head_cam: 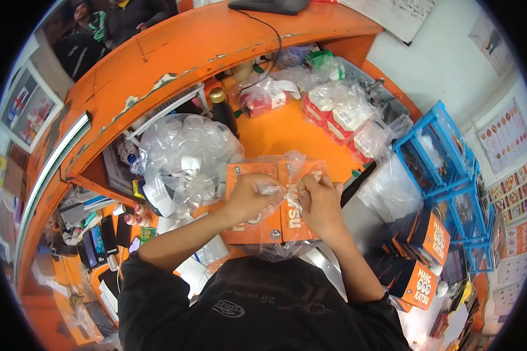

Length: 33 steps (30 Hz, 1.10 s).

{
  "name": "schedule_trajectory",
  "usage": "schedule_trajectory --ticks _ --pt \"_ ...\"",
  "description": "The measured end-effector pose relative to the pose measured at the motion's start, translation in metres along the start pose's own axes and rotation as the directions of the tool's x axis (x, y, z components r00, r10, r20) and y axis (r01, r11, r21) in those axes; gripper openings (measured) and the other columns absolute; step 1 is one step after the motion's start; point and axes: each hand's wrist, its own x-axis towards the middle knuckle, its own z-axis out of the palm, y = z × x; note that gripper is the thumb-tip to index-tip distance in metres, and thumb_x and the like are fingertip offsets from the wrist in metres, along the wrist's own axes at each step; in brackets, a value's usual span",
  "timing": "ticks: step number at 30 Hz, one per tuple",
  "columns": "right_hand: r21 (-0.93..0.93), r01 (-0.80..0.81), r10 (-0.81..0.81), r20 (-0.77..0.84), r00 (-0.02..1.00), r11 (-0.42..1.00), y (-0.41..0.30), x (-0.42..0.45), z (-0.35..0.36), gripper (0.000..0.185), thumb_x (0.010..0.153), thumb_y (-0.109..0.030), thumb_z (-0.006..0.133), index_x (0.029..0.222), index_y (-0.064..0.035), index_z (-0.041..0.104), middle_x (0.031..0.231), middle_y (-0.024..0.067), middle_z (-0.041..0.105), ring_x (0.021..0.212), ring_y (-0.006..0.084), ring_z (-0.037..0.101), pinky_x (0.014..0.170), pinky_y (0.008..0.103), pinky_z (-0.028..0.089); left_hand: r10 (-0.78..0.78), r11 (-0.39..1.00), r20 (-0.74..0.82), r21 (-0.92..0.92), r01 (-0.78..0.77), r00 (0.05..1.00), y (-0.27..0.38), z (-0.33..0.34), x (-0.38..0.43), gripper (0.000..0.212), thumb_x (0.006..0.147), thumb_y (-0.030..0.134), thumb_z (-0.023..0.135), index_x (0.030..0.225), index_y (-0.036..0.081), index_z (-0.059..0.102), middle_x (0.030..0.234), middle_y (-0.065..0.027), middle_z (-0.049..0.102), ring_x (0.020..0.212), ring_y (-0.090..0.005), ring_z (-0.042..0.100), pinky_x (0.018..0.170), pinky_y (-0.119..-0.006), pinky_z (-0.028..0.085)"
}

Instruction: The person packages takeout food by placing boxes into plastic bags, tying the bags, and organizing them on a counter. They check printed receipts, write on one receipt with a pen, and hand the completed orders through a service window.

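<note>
Two orange printed food boxes (263, 232) stand side by side before me, wrapped in a clear plastic bag (285, 251). Over their tops, my left hand (254, 197) pinches one gathered part of the bag's plastic. Close beside it on the right, my right hand (318, 199) grips the twisted plastic with curled fingers. The two hands almost meet above the seam between the boxes. What is inside the boxes is hidden.
A big clear bag of plastic cups or containers (189, 153) sits at left, beside a dark bottle (221, 109). Bagged red-and-white boxes (333, 109) lie at the back right. Blue plastic racks (443, 153) and stacked boxes (421, 285) stand right. People (131, 22) are beyond the orange counter (171, 48).
</note>
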Motion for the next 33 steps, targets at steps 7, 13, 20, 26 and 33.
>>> schedule_trajectory --ticks 7,13,20,26,33 --pt "0.16 0.114 -0.113 -0.011 0.993 0.981 -0.025 0.005 0.02 0.018 0.073 -0.004 0.06 0.089 0.0025 0.055 0.083 0.0193 0.054 0.084 0.0355 0.047 0.078 0.0449 0.036 0.818 0.575 -0.133 0.199 -0.794 0.559 0.045 -0.046 -0.057 0.043 0.083 0.026 0.064 0.115 -0.001 0.053 0.1 -0.0146 0.058 0.079 -0.0246 0.062 0.068 -0.032 0.048" --pt "0.078 0.3 -0.279 -0.201 0.939 0.951 -0.04 0.004 0.016 0.014 0.083 -0.004 0.05 0.092 0.0053 0.054 0.078 0.019 0.053 0.071 0.0311 0.049 0.065 0.0386 0.038 0.402 0.787 -0.259 0.588 -0.187 0.878 -0.133 -0.009 -0.14 0.092 0.07 0.032 0.076 0.135 -0.004 0.022 0.131 -0.0257 0.034 0.119 -0.0404 0.038 0.099 -0.045 0.032" --pt "0.37 -0.081 0.182 -0.248 0.951 0.926 0.034 0.046 0.022 0.026 0.094 -0.018 0.043 0.095 0.0063 0.052 0.078 0.0156 0.054 0.07 0.0249 0.049 0.065 0.0361 0.04 0.218 0.974 -0.383 0.028 -0.224 0.898 -0.207 0.044 -0.028 0.082 0.073 0.022 0.072 0.134 -0.004 0.024 0.133 -0.0261 0.033 0.122 -0.042 0.035 0.103 -0.044 0.031" --pt "0.187 -0.073 0.154 -0.467 0.871 0.98 0.104 0.182 0.05 0.037 0.095 -0.029 0.041 0.095 0.0062 0.052 0.084 0.0181 0.056 0.076 0.0257 0.052 0.068 0.037 0.042 0.679 0.715 -0.498 0.615 -0.332 0.54 -0.084 0.011 0.008 0.058 0.075 0.021 0.067 0.122 0.0 0.041 0.116 -0.0209 0.045 0.107 -0.0379 0.045 0.092 -0.045 0.037" --pt "-0.233 0.414 -0.44 -0.727 0.528 0.88 -0.046 0.188 0.067 0.039 0.089 -0.028 0.054 0.111 0.0032 0.047 0.095 0.0176 0.057 0.084 0.0305 0.057 0.067 0.0385 0.047 0.428 0.901 -0.9 0.432 0.034 0.078 -0.116 -0.093 -0.118 0.057 0.069 0.01 0.064 0.115 -0.004 0.033 0.106 -0.017 0.037 0.101 -0.0283 0.039 0.09 -0.041 0.031"
